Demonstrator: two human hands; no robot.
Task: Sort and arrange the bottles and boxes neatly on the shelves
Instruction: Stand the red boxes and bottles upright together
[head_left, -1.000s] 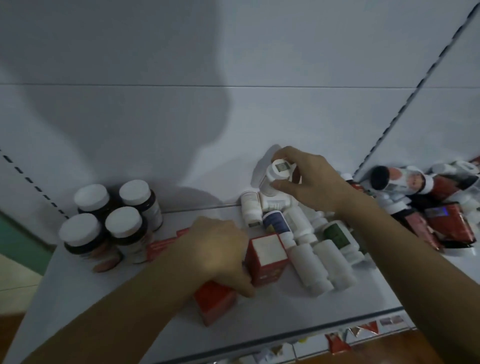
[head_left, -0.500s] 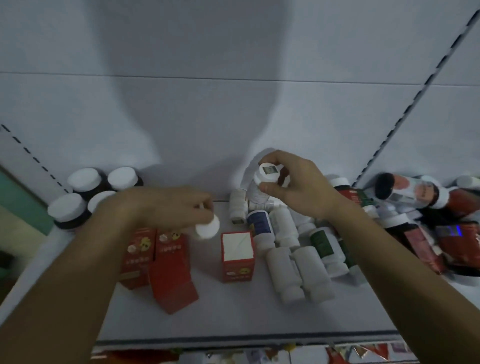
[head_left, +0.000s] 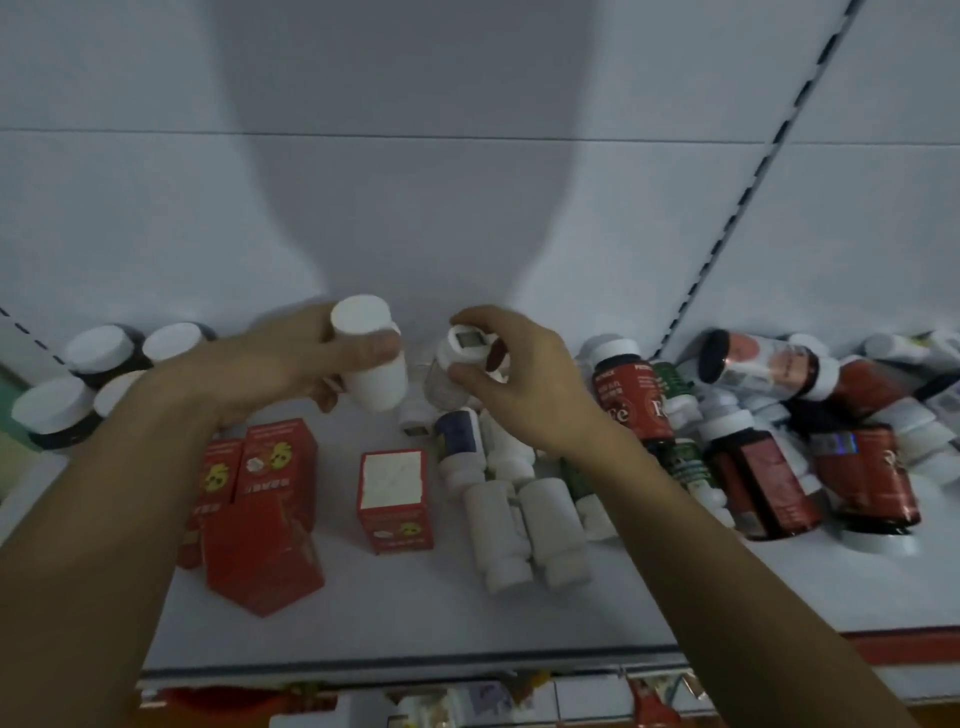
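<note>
Here, left hand (head_left: 270, 371) holds white bottle (head_left: 377, 385); right hand (head_left: 524, 387), clear bottle (head_left: 442, 383).

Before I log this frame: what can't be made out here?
Head view only:
- Clear bottle in the right hand: fingers cover its side; cap print too blurred to read.
- White bottle in the left hand: thumb covers part; label side not shown.
- Dark jars: left forearm hides part.
- Bottle pile: cut by right edge, labels blurred.
- Lower-shelf goods: cut by bottom edge.
</note>
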